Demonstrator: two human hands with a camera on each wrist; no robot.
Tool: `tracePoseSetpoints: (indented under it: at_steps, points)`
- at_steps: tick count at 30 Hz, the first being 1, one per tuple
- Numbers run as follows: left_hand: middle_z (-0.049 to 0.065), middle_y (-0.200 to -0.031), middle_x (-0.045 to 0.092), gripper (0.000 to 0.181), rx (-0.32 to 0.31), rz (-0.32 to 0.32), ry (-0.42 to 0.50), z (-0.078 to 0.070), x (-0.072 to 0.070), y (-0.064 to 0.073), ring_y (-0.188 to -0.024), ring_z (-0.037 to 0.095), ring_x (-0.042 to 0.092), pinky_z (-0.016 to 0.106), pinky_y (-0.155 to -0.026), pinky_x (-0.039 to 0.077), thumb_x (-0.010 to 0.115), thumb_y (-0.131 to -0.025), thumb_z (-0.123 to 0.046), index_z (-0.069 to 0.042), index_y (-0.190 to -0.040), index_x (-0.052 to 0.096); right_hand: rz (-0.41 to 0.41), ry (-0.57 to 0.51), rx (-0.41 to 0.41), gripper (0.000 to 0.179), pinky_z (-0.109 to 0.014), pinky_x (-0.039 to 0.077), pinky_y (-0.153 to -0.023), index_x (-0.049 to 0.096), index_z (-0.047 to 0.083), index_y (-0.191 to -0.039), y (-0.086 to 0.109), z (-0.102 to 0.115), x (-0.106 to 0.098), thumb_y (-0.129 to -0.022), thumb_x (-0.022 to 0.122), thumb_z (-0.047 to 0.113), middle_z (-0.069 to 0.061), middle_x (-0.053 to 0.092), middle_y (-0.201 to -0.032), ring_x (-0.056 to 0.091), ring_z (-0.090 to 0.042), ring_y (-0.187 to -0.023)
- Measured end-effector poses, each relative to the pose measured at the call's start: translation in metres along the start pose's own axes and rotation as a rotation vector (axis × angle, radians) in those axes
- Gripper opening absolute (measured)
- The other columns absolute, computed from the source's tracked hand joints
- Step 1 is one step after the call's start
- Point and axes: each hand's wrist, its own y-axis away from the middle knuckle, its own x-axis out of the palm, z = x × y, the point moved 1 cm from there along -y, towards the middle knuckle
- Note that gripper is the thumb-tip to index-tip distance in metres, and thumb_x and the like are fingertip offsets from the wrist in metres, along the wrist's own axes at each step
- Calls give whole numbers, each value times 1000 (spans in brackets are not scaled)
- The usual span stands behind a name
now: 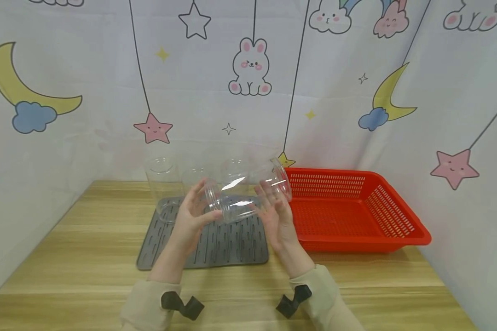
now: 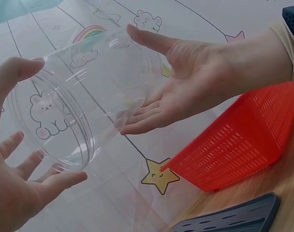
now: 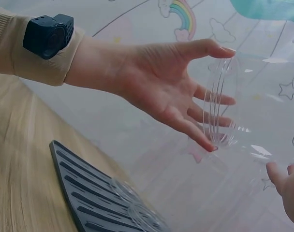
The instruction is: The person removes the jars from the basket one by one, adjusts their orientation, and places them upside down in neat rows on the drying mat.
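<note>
A large clear jar (image 1: 237,195) lies tilted on its side in the air, its right end a little higher in the head view. My left hand (image 1: 194,209) grips the ringed left end, thumb on one side and fingers on the other. At the opposite end my right hand (image 1: 277,218) holds the jar between thumb and extended fingers, with the palm facing it, as the left wrist view shows. Behind the hands, another clear jar (image 1: 162,184) stands upright on a grey ridged mat (image 1: 157,250). More clear jars are partly hidden behind the held one.
On the right of the wooden table (image 1: 66,276) sits a red perforated basket (image 1: 397,239), close to my right hand. A white curtain (image 1: 107,69) printed with stars, moons and rabbits hangs behind the table and along its sides.
</note>
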Motion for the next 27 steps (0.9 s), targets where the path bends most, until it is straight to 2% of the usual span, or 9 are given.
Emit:
tracePoseSetpoints:
  at_steps: [3,7,10,15,18,20,23,25,27]
  points:
    - [12,-161,17,89,-1,3,-5,0,0,0,-144,35,28,55,-118,26,62,-82,6,-12,-156,16,-8,11,3,117,-36,55,-97,16,3,-151,0,0,1,-69,86,48,-5,54,-136,54,-19,-125]
    - [11,-162,17,88,3,21,-8,0,-1,0,-145,35,26,56,-119,25,60,-83,6,-12,-157,15,-19,28,14,114,-42,48,-107,20,5,-152,0,1,3,-69,86,48,-8,50,-143,52,-19,-127]
    - [10,-162,17,88,11,50,-17,-1,-3,0,-147,36,24,58,-119,23,60,-84,6,-11,-157,13,-18,37,13,113,-44,46,-109,22,8,-153,-1,2,5,-68,86,48,-9,45,-147,48,-21,-131]
    - [10,-162,20,91,23,86,-29,-4,-10,0,-148,36,22,62,-119,17,63,-84,5,-11,-157,11,-2,49,-12,106,-42,52,-101,26,13,-152,-5,3,9,-71,86,42,-3,50,-140,43,-27,-134]
    - [12,-163,20,94,32,87,-33,-7,-15,0,-149,35,19,60,-120,18,65,-81,6,-10,-157,11,19,45,-22,105,-41,52,-101,24,12,-153,-7,3,10,-72,86,39,-7,47,-144,39,-31,-138]
    - [13,-163,19,92,42,72,-38,-10,-20,1,-150,34,17,58,-120,18,64,-82,7,-9,-157,12,34,40,-22,105,-41,52,-101,24,11,-153,-8,3,11,-72,86,36,-10,44,-147,38,-33,-140]
    - [10,-161,25,78,58,16,-47,-12,-27,2,-150,29,20,55,-122,17,58,-89,3,-10,-156,18,49,61,-17,110,-40,51,-102,23,9,-153,-9,1,12,-69,88,37,-9,44,-148,39,-30,-139]
    - [6,-155,35,64,78,-41,-29,-15,-32,2,-146,25,30,51,-122,21,51,-95,-1,-12,-152,27,57,101,-16,112,-42,50,-105,23,9,-153,-10,0,12,-68,88,40,-8,45,-148,42,-28,-138]
    - [0,-145,47,49,103,-109,11,-17,-37,3,-138,19,40,41,-119,31,47,-98,-5,-15,-145,38,67,147,-14,117,-45,47,-108,21,9,-154,-10,-2,13,-66,89,45,-9,43,-151,41,-29,-139]
